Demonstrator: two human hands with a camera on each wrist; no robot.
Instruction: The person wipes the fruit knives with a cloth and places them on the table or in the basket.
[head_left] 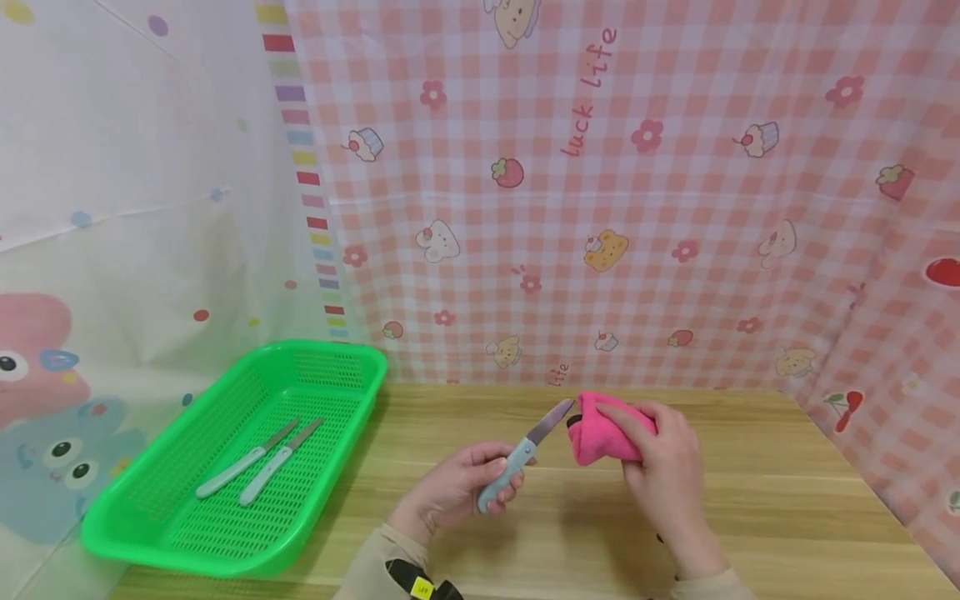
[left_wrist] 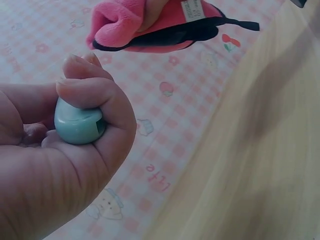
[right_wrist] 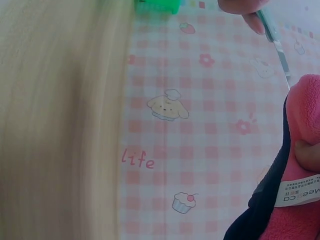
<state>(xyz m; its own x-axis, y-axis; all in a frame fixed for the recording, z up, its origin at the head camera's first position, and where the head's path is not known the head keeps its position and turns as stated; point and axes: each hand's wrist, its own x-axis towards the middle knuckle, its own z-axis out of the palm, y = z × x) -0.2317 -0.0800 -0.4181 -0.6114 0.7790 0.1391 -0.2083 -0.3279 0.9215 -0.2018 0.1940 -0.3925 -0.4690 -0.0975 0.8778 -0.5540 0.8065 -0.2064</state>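
Note:
My left hand (head_left: 468,479) grips the pale blue handle of a knife (head_left: 522,456), its blade slanting up and to the right. In the left wrist view, fingers curl round the butt of the knife handle (left_wrist: 80,122). My right hand (head_left: 666,467) holds a folded bright pink cloth (head_left: 611,429) with dark edging, just right of the blade tip. A white label (right_wrist: 298,191) and a black loop (left_wrist: 242,24) show on the cloth. In the head view the tip lies close to the cloth; whether they touch I cannot tell.
On the left of the wooden table (head_left: 750,517) stands a green plastic basket (head_left: 330,492). Two knives (head_left: 255,458) with pale handles lie inside it, side by side. A pink checked curtain (head_left: 480,208) hangs behind the table, and a white printed sheet (head_left: 150,208) hangs at left.

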